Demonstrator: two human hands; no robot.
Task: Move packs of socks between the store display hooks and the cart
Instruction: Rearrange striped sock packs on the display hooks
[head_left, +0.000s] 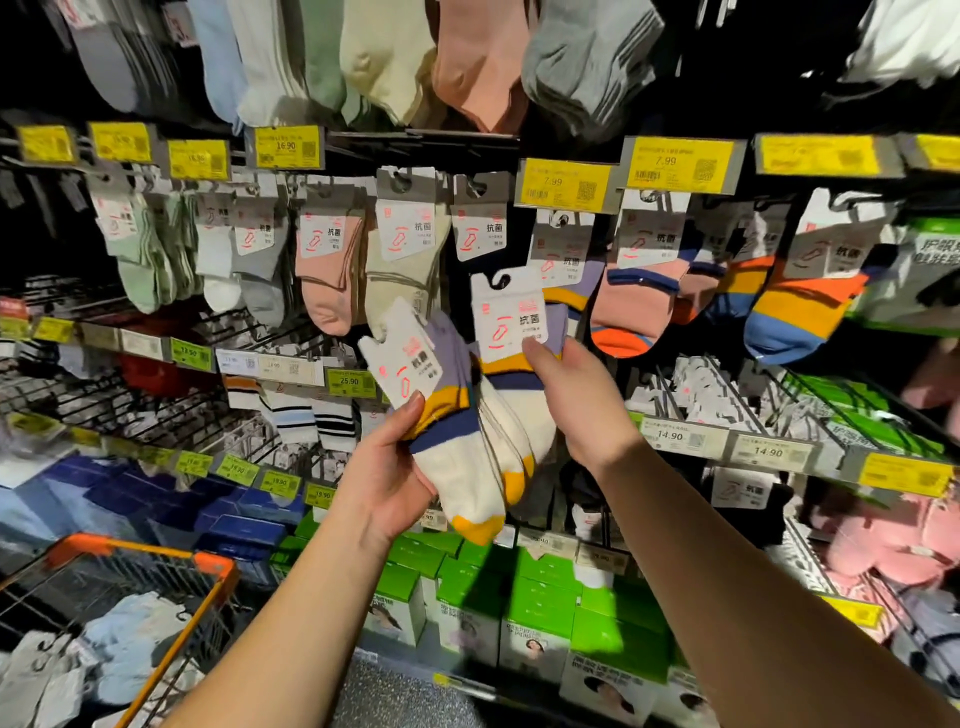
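Observation:
My left hand (387, 467) grips a pack of purple, yellow, navy and white socks (447, 415) with a white card label, tilted to the left. My right hand (576, 400) holds a second matching pack (511, 322) upright, thumb on its card. Both packs are held in front of the display hooks (415, 140), just below hanging packs of pink (324, 270) and cream socks (402, 270). The orange-rimmed wire cart (156, 566) sits at the lower left with several light-coloured sock packs (119, 639) inside.
Rows of hanging sock packs fill the rack, with orange-blue striped ones (795, 312) at the right. Yellow price tags (566, 187) line the rails. Green boxes (519, 597) stand on the bottom shelf, blue boxes (228, 514) to their left.

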